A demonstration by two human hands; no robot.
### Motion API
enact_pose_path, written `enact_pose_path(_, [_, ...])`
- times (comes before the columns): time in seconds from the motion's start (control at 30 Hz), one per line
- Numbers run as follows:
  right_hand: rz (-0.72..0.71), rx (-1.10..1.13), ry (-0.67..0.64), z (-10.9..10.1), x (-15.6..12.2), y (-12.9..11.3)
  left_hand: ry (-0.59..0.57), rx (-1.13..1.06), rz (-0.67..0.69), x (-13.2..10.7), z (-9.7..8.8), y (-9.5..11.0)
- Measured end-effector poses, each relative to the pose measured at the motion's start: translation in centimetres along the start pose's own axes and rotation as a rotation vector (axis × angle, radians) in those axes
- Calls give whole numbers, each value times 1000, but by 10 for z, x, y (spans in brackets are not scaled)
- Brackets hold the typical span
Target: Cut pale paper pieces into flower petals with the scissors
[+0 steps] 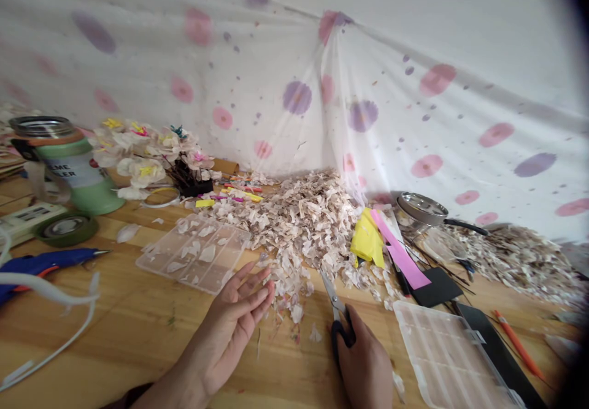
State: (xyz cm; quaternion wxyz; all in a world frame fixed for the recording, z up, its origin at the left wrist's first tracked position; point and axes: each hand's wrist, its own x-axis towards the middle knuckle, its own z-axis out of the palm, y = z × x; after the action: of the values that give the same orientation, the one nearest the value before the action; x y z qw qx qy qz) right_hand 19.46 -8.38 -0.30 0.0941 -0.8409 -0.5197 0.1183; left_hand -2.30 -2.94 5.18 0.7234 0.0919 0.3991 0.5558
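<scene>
My left hand (234, 317) lies palm up on the wooden table, fingers stretched out toward a big heap of pale petal scraps (304, 225); it holds nothing. My right hand (363, 366) grips black-handled scissors (338, 317), the blades pointing away toward the heap. A few loose scraps lie between the two hands.
Clear compartment boxes sit at left (193, 252) and right (444, 357). Yellow and pink paper strips (381, 243), a metal pan (423, 208), a green jar (69, 164), paper flowers (147, 151), a tape roll (67, 228) and a blue glue gun (41, 265) surround the work area. A spotted cloth (294, 90) hangs behind.
</scene>
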Motion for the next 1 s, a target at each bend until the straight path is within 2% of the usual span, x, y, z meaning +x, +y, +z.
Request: enact_pose_path(1.0, [-18,-2,18,-1,-1,-1,-13,-7,-12,0,-1,0])
